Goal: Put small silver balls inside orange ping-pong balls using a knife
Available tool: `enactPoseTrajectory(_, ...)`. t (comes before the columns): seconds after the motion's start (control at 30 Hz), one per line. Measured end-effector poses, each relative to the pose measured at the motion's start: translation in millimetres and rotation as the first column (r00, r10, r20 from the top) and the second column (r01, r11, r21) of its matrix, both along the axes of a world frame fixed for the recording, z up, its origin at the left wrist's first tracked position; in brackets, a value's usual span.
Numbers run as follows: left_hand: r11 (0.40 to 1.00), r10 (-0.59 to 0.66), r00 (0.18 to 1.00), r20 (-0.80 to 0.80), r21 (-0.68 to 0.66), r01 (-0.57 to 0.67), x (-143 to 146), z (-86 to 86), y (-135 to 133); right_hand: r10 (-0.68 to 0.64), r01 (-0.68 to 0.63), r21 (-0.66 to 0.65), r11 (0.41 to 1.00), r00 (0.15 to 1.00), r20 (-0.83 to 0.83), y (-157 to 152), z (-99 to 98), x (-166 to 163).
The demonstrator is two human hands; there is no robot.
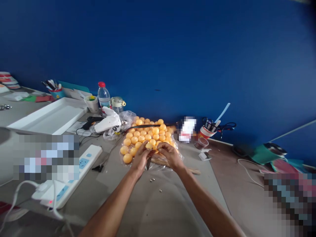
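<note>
My left hand [141,157] is closed around an orange ball [148,145] that looks like a ping-pong ball. A dark pointed piece [148,163] sticks out below that hand; its kind is unclear. Just to the right, my right hand [171,154] pinches thumb and fingers together close to the ball, and what lies between the fingertips is too small to make out. Behind both hands, many orange balls [127,158] lie on clear plastic [122,162]. Several small shiny metal beads [160,191] rest on the table nearer to me.
A white power strip [92,154] and a white tray [49,112] are at left. A bottle [103,95], a jar [118,104] and crumpled white packaging [108,121] stand behind them. A phone [187,129] and a pen cup [206,132] are at right, before the blue wall [158,59].
</note>
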State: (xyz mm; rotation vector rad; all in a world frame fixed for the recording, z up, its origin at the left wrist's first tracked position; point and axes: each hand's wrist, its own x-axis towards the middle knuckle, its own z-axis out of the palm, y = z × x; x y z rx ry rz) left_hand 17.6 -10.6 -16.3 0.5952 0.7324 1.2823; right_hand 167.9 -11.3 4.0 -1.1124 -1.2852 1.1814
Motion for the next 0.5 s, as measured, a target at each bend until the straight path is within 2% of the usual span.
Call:
enactPoseTrajectory(0.13, 0.999, 0.002, 0.997, 0.076, -0.034, 0.0, 0, 2.1, 1, -0.013, 0.015, 0.029, 0.999, 0.998, -0.059, 8, -7.9, -11)
enactPoseTrajectory(0.3, 0.998, 0.007, 1.0, 0.017, -0.055, -0.006, -1, 5.0, 2, 0.018, -0.019, 0.075, 0.997, 1.0, 0.015, 4, -9.9, -13)
enactPoseTrajectory(0.5, 0.999, 0.01, 1.0, 0.001, -0.041, -0.01, -2, 5.3, 1, 0.087, -0.089, -0.018, 0.996, 0.991, -0.104, -6, -12.1, -15)
